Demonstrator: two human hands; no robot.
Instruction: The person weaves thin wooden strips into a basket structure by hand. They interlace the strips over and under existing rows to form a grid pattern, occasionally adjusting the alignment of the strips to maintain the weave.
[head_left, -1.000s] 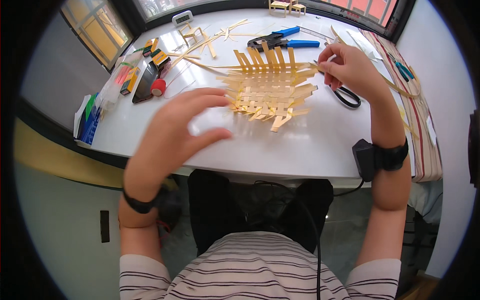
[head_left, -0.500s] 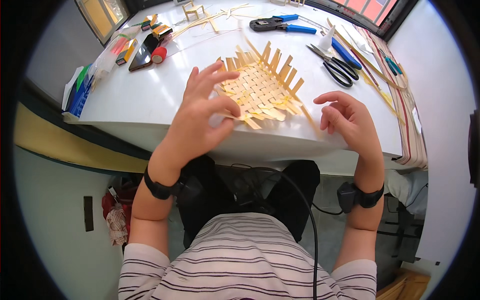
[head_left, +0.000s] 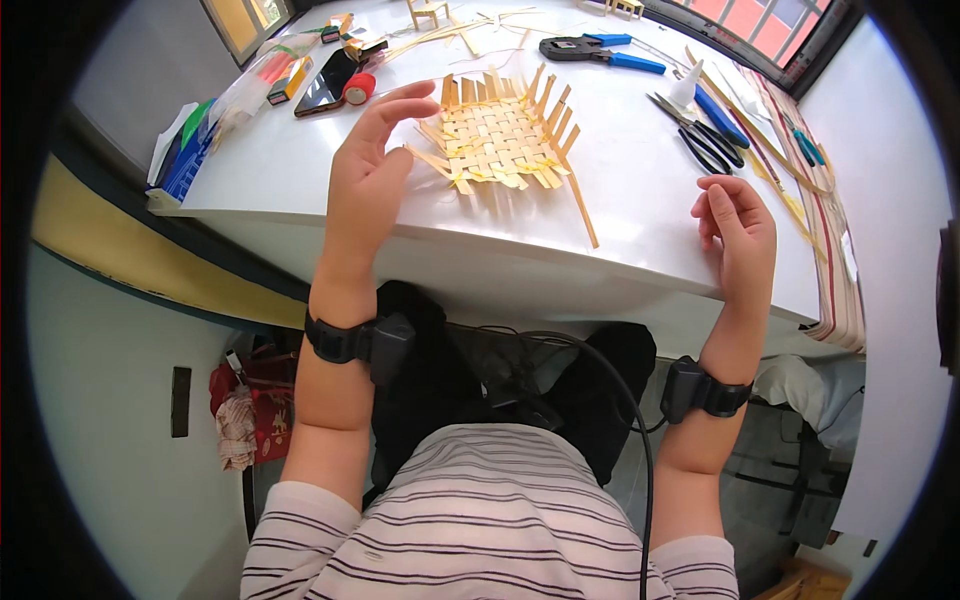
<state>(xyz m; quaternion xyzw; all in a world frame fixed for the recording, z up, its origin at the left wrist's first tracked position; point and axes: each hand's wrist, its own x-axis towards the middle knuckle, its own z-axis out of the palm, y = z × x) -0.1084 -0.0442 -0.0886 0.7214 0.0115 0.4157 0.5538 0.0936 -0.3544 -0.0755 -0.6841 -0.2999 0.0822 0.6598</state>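
A square woven mat of pale bamboo strips [head_left: 497, 138] lies on the white table, its loose strip ends sticking out around the edges. Yellow ties show near its corners. One longer strip [head_left: 583, 208] points from its right corner toward the table's front edge. My left hand [head_left: 372, 165] hovers just left of the mat, fingers apart and holding nothing. Well to the right of the mat, near the front edge, my right hand [head_left: 738, 228] is loosely closed, thumb against the index finger, with nothing visible in it. Black-handled scissors [head_left: 705, 140] lie beyond that hand.
Blue-handled crimping pliers [head_left: 600, 50] lie at the back. A white cone-tipped bottle [head_left: 686, 86] stands behind the scissors. A phone [head_left: 326, 84], a red roll [head_left: 358, 88] and small boxes sit back left. Loose strips [head_left: 470, 36] and a miniature chair [head_left: 428, 14] are farther back.
Both hands have moved away from the mat, left hand leftward and right hand rightward. The right fingers have curled closer together. The view has shifted slightly.
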